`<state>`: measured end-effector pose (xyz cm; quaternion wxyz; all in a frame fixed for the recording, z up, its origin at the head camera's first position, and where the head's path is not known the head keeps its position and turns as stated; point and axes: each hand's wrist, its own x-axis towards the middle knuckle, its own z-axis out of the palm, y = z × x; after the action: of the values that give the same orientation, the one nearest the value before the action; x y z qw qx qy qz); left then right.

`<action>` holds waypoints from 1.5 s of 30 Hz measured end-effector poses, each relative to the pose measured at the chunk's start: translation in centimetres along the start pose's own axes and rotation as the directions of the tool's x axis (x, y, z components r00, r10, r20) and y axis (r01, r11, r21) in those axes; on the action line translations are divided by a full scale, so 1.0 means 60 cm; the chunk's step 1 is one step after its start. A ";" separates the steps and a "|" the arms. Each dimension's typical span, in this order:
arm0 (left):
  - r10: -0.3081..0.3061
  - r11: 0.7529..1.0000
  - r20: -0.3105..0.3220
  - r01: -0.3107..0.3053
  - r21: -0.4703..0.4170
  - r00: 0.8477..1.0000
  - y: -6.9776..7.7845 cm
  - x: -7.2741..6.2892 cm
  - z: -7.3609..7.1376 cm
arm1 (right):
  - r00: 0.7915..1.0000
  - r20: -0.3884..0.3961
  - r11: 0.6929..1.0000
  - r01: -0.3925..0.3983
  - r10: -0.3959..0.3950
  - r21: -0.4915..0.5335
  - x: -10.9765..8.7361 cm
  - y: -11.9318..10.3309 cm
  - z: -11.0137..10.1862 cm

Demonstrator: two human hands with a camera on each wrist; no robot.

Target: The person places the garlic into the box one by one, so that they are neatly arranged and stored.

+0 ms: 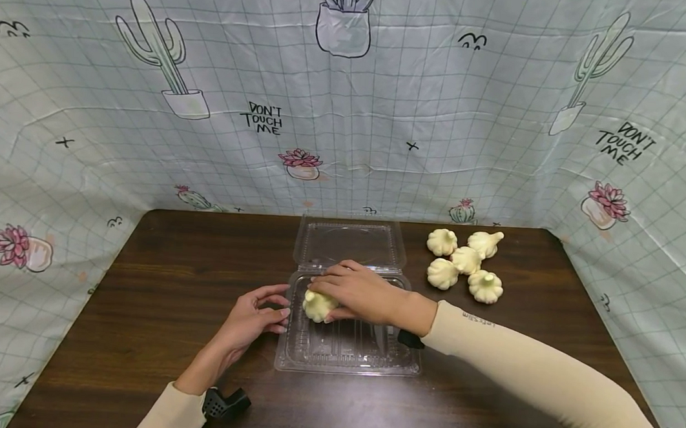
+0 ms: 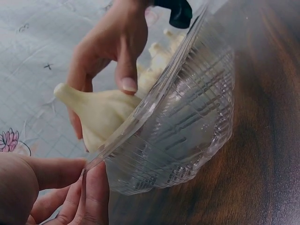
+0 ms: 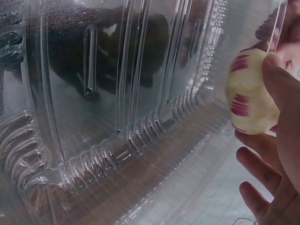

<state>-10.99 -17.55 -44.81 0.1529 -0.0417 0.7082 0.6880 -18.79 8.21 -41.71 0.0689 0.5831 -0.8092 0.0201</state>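
Note:
A clear plastic clamshell container [image 1: 347,363] lies on the table with its lid [image 1: 350,243] folded back. My right hand [image 1: 362,294] grips a garlic bulb [image 1: 317,307] over the left part of the container's base. In the right wrist view that bulb [image 3: 251,93] shows purple streaks, with the thumb and fingers around it. My left hand [image 1: 250,319] is at the container's left edge; the left wrist view shows its thumb and fingers [image 2: 96,187] pinching the rim. The same bulb [image 2: 101,115] appears there just beyond the rim, its stem pointing left.
Several more garlic bulbs [image 1: 466,260] sit in a group on the table, right of the lid. The dark wooden table [image 1: 201,252] meets a patterned curtain [image 1: 353,124] at the back and sides. A black wrist camera [image 1: 225,403] is on the left wrist.

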 end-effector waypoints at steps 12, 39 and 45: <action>-0.005 1.000 0.011 0.005 -0.007 1.000 -0.001 0.002 0.003 | 0.996 0.086 1.000 0.000 0.003 -0.025 0.013 0.001 0.018; 0.001 1.000 0.024 -0.001 -0.009 1.000 -0.002 0.001 0.005 | 0.999 0.034 0.991 -0.025 0.029 -0.129 0.006 -0.002 0.010; -0.006 1.000 0.008 0.006 -0.001 1.000 -0.001 0.000 0.005 | 0.999 0.016 0.990 -0.042 0.044 -0.137 -0.008 -0.001 -0.015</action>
<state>-10.92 -17.25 -44.85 0.1579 -0.0410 0.7072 0.6879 -18.50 8.76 -40.87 0.1006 0.5597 -0.8216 -0.0392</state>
